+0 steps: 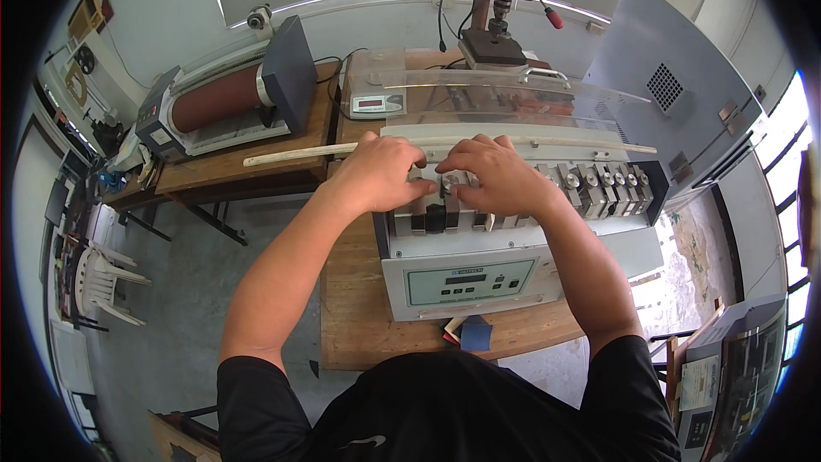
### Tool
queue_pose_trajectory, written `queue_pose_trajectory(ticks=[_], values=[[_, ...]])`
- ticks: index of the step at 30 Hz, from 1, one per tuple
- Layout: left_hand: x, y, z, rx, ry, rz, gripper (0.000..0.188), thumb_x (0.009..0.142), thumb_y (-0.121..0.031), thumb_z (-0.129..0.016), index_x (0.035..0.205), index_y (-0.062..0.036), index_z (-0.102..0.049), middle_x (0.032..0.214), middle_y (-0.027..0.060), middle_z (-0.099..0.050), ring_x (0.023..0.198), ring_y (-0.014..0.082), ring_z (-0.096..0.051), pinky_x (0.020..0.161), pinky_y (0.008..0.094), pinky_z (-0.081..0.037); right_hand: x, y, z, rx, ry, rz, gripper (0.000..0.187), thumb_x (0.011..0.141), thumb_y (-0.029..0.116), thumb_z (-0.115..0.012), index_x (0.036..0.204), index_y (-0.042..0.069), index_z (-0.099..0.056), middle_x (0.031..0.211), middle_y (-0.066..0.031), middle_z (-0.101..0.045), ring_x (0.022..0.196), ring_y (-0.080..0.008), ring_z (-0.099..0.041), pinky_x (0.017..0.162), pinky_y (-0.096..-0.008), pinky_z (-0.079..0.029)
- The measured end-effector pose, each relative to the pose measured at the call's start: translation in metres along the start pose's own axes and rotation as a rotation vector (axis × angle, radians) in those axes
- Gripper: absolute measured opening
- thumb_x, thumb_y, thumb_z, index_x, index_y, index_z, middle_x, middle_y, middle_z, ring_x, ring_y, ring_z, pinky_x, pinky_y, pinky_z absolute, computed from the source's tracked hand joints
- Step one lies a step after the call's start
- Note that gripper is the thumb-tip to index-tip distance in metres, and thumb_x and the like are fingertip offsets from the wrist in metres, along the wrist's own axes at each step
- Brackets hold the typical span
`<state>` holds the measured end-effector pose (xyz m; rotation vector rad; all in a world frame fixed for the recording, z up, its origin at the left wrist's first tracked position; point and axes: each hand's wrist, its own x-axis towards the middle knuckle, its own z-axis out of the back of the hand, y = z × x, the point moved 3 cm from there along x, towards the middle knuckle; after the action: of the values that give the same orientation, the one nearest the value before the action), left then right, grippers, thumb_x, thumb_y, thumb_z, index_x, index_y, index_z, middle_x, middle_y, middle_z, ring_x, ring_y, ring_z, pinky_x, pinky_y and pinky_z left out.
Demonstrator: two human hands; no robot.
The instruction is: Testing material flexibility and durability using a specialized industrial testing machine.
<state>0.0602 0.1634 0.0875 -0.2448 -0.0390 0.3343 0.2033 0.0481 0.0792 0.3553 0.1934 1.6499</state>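
Observation:
Both hands are over a row of metal clamps (590, 181) on top of a grey bench machine (475, 246). My left hand (378, 173) is curled at the row's left end, thumb and fingers bent around a spot I cannot make out. My right hand (498, 178) bends its thumb and index finger around a round-topped metal clamp (449, 181) just beside the left fingertips. Below the fingertips, a dark strip (435, 219) hangs at the front of the clamps. A long pale stick (291, 155) lies crosswise behind the hands, passing behind the fingers.
A clear raised cover (479, 101) stands behind the clamps. A small digital display box (376, 105) and a drill press (500, 43) are farther back. On the left is a machine with a brown drum (218, 105). Coloured swatches (475, 333) lie at the wooden table's (359, 325) front.

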Motion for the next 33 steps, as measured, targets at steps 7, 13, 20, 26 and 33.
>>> queue_pose_trajectory(ticks=[7,13,20,26,33], values=[[0.005,-0.005,-0.011,0.074,0.009,0.037,0.025,0.083,-0.029,-0.071,0.089,-0.005,-0.073,0.082,0.0111,-0.07,0.085,0.0284,-0.066,0.093,0.0387,-0.043,0.005,0.0,-0.008,-0.101,0.01,-0.017,0.021,0.083,0.014,-0.063,0.103,0.011,-0.071,0.107,-0.0061,-0.066,0.112,-0.0254,-0.056,0.095,-0.0413,-0.04],[0.0,0.009,-0.022,-0.076,-0.15,-0.196,0.018,0.078,-0.013,-0.067,0.093,-0.0058,-0.073,0.088,0.0096,-0.071,0.093,0.0287,-0.066,0.094,0.042,-0.045,0.008,0.006,-0.004,-0.225,0.061,-0.148,0.018,0.085,0.023,-0.067,0.096,0.01,-0.073,0.098,-0.0075,-0.066,0.105,-0.0269,-0.058,0.091,-0.0405,-0.043],[0.005,-0.007,-0.004,-0.002,0.04,0.027,0.029,0.079,-0.026,-0.072,0.101,-0.0068,-0.072,0.102,0.0081,-0.069,0.107,0.0257,-0.061,0.097,0.0395,-0.041,0.002,0.004,-0.009,-0.163,-0.137,0.011,0.026,0.082,0.029,-0.071,0.101,0.012,-0.071,0.102,-0.0041,-0.064,0.104,-0.0242,-0.057,0.09,-0.0407,-0.041],[-0.002,0.0,-0.016,0.077,-0.003,0.02,0.053,0.074,-0.045,-0.079,0.108,-0.0061,-0.07,0.105,0.0064,-0.069,0.108,0.0215,-0.061,0.096,0.0361,-0.037,0.0,0.002,-0.017,-0.188,-0.145,-0.003,0.042,0.077,0.034,-0.075,0.113,0.013,-0.068,0.11,-0.0017,-0.066,0.11,-0.0239,-0.056,0.094,-0.0398,-0.039],[-0.003,0.001,-0.012,-0.012,0.138,0.043,0.055,0.074,-0.046,-0.079,0.111,-0.0073,-0.068,0.108,0.0063,-0.068,0.111,0.0217,-0.06,0.099,0.0355,-0.032,0.004,0.003,-0.016,-0.098,0.027,-0.103,0.048,0.076,0.038,-0.076,0.116,0.013,-0.067,0.113,-0.0024,-0.069,0.115,-0.0226,-0.056,0.098,-0.0395,-0.036]])
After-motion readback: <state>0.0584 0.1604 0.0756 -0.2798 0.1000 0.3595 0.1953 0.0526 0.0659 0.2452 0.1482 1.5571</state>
